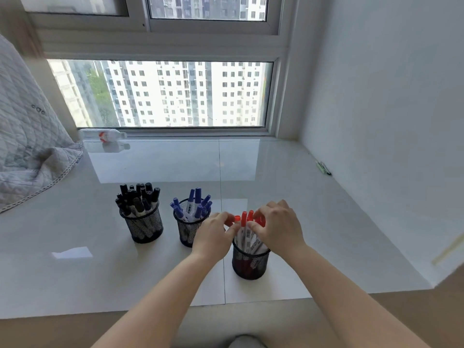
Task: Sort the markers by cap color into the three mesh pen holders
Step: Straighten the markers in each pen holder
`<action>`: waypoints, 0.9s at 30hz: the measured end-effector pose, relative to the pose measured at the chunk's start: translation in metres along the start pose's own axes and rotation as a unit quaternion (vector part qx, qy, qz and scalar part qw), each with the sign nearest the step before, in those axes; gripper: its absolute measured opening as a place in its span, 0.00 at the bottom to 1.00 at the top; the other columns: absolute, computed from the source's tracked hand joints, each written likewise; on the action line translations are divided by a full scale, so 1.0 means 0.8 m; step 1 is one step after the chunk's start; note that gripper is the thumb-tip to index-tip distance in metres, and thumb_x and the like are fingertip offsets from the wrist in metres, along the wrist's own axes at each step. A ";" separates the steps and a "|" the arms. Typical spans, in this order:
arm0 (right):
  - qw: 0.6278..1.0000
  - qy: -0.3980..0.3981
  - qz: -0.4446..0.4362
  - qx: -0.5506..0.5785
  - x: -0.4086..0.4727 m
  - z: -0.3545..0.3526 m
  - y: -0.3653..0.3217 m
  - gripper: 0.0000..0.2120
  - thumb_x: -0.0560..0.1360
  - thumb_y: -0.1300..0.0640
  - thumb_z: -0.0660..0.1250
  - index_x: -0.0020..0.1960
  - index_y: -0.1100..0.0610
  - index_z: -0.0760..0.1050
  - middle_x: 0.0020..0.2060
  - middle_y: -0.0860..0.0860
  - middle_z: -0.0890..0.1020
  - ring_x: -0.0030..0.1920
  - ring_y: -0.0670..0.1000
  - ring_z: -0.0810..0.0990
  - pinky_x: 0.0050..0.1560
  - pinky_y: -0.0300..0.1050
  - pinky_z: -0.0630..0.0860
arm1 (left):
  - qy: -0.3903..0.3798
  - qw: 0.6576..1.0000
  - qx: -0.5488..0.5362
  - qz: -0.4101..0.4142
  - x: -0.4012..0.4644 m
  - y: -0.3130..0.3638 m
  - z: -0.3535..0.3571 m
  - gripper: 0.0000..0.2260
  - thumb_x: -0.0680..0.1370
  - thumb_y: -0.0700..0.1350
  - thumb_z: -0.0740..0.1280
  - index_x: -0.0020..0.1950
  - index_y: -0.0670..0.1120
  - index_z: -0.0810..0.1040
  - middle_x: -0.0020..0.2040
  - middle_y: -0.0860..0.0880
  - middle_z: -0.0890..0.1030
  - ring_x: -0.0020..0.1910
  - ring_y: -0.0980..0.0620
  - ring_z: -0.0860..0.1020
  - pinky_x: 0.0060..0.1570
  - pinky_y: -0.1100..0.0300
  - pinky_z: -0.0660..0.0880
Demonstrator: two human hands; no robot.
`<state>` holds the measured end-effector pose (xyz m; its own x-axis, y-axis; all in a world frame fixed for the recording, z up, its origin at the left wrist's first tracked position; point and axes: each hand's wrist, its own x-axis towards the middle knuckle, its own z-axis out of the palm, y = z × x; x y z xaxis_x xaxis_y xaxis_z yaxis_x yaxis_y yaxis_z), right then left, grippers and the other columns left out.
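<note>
Three black mesh pen holders stand in a row on the white sill. The left holder (147,228) is full of black-capped markers (136,197). Blue-capped markers (193,204) fill the middle holder (185,233). The right holder (251,262) contains red-capped markers (244,218) with white barrels. My left hand (213,237) and my right hand (278,226) are both over the right holder, fingers pinched around the red caps from either side. Some red caps are hidden by my fingers.
A grey quilted blanket (27,146) lies at the left. A plastic bottle (105,135) lies on its side by the window frame. A small dark and green object (324,168) rests against the right wall. The sill's front edge (175,310) runs below the holders.
</note>
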<state>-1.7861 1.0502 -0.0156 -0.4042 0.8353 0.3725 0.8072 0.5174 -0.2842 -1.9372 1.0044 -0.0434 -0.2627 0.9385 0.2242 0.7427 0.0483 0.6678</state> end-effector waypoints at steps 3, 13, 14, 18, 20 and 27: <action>0.999 -0.036 0.002 -0.041 0.008 0.002 -0.003 0.17 0.72 0.42 0.64 0.47 0.54 0.79 0.45 0.50 0.77 0.52 0.52 0.70 0.51 0.45 0.67 | -0.019 1.000 0.003 0.002 0.003 0.002 0.002 0.11 0.77 0.54 0.64 0.53 0.49 0.77 0.46 0.55 0.75 0.44 0.55 0.75 0.47 0.59 0.73; 0.990 -0.083 0.077 0.090 0.017 -0.002 -0.006 0.12 0.72 0.48 0.65 0.45 0.57 0.78 0.43 0.50 0.76 0.51 0.52 0.72 0.50 0.45 0.70 | -0.029 0.999 0.016 0.008 0.004 0.013 0.000 0.11 0.76 0.56 0.62 0.46 0.50 0.76 0.41 0.56 0.75 0.40 0.55 0.73 0.39 0.62 0.69; 0.988 -0.059 0.083 0.112 0.017 -0.005 -0.006 0.11 0.72 0.50 0.65 0.46 0.56 0.77 0.41 0.49 0.76 0.50 0.52 0.73 0.48 0.44 0.70 | -0.017 1.000 0.007 0.010 0.003 0.016 -0.002 0.11 0.76 0.56 0.61 0.44 0.50 0.75 0.39 0.56 0.75 0.38 0.56 0.73 0.38 0.61 0.69; 0.973 0.027 0.108 0.202 0.022 -0.027 -0.003 0.07 0.74 0.53 0.63 0.48 0.56 0.75 0.37 0.48 0.77 0.43 0.52 0.76 0.42 0.42 0.68 | 0.042 0.998 -0.048 0.017 0.001 0.024 -0.014 0.05 0.75 0.51 0.62 0.41 0.52 0.70 0.29 0.56 0.72 0.29 0.59 0.70 0.31 0.63 0.66; 0.961 0.073 0.112 0.244 0.025 -0.039 -0.003 0.05 0.76 0.53 0.61 0.48 0.55 0.71 0.38 0.49 0.77 0.40 0.50 0.75 0.40 0.42 0.68 | 0.070 0.994 -0.085 0.012 0.001 0.025 -0.023 0.03 0.75 0.48 0.62 0.41 0.52 0.69 0.29 0.56 0.72 0.29 0.60 0.70 0.30 0.66 0.65; 0.851 0.237 0.179 0.433 0.028 -0.068 0.001 0.05 0.77 0.57 0.59 0.42 0.52 0.65 0.33 0.50 0.75 0.32 0.48 0.74 0.33 0.37 0.71 | 0.175 0.944 -0.269 -0.075 -0.008 0.018 -0.047 0.03 0.73 0.46 0.61 0.39 0.50 0.70 0.32 0.53 0.78 0.29 0.56 0.73 0.33 0.59 0.70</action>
<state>-1.7712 1.0590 0.0405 0.1844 0.9056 0.3819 0.1404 0.3603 -0.9222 -1.9481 0.9861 -0.0081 -0.5982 0.7592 0.2563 0.2850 -0.0974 0.9536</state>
